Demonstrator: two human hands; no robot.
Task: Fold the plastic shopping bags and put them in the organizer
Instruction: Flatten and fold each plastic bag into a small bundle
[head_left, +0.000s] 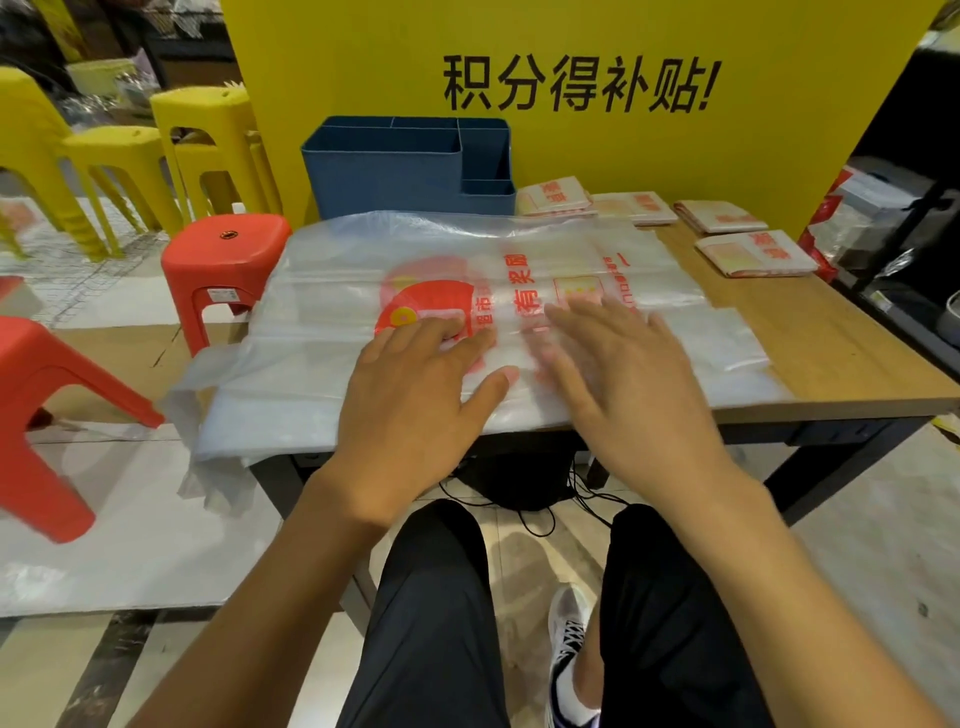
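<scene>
**Flatten first, then fold: bag still full-size on the desk**

Plastic shopping bag (467, 291) lies spread flat across the desk (831, 353), printed side up. Its left end with the handles droops off the desk's left edge. Both hands sit palm-down on the near middle of it.

Left hand (415, 395): fingers straight, slightly spread, pressing the film at the red round print. Right hand (618, 374): fingers straight and fanned, flat on the film just beside the left; motion-blurred, so I judge it is mid-swipe. Neither hand pinches anything.

Step in hand, my read: smoothing air and creases out ahead of the first fold.

How to do it well:
- Anchor with one palm and sweep with the other, from centre out toward the open end, so air has an exit.
- Pull the overhanging handle end back onto the desk before folding; hanging weight will likely drag the film crooked.
- Fold lengthwise along the existing crease lines visible in the film, edge to edge.
- Film looks thin and slippery, so keep flat palm pressure on each crease or it may spring back.

Target size: match the four folded bags (756, 253) lying at the desk's far right. Blue organizer (384, 176) stands at the far edge, compartments open on top, apparently empty; the folded bags have not gone in yet.

Risk: trapped air likely makes a puffy packet that will not fit a compartment.
</scene>
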